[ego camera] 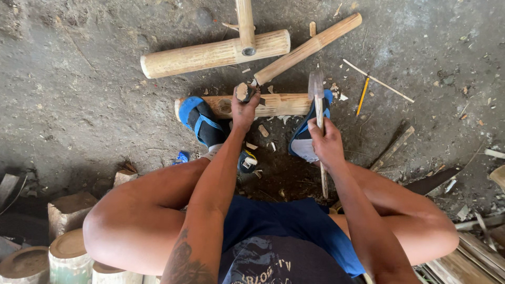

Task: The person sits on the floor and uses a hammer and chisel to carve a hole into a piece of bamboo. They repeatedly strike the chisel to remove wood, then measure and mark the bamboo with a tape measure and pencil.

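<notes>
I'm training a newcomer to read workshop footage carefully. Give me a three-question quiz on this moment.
1. True or false: the right hand grips the handle of a hatchet.
2. Multiple choice: the left hand holds a chisel-like tool against which thing? A) the yellow pencil B) the bamboo piece under both feet C) a sawn log stump
3. Fill in: the yellow pencil lies on the ____ to the right of the feet.

Key
1. True.
2. B: the tool meets the bamboo piece pinned by the blue sandals.
3. Ground.
</notes>
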